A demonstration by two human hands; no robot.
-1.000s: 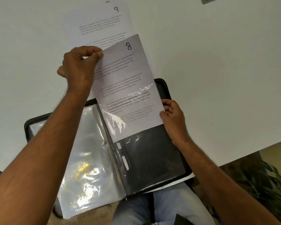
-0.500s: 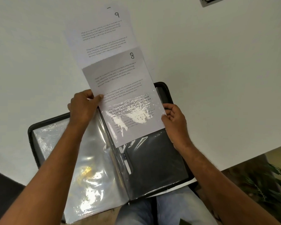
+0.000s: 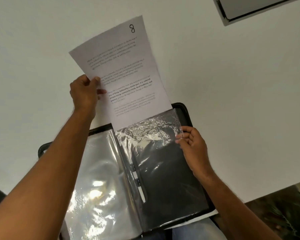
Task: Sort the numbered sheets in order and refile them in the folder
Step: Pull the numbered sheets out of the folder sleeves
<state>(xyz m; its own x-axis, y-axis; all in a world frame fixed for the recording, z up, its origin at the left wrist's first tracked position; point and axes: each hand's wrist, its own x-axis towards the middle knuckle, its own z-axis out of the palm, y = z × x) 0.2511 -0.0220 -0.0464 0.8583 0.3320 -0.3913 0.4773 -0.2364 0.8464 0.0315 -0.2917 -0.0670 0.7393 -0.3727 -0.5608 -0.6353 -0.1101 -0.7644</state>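
The sheet numbered 8 (image 3: 128, 66) stands tilted above the open black folder (image 3: 185, 108). My left hand (image 3: 84, 94) pinches the sheet's left edge, thumb on top. The sheet's bottom edge sits at the mouth of the crinkled clear sleeve (image 3: 154, 135) on the folder's right side. My right hand (image 3: 192, 146) pinches that sleeve's upper right edge. More clear sleeves (image 3: 100, 170) lie flat on the left side. No other numbered sheet shows.
The folder lies at the near edge of a white table (image 3: 232, 84), partly over my lap. A grey framed object (image 3: 249, 7) sits at the far right corner. A plant (image 3: 284, 213) is beside the table at the lower right.
Sheet 8 has come up out of the sleeve, and now only its bottom edge is at the opening. It now covers sheet 9. My right hand shifted from the sheet's edge to the sleeve's.
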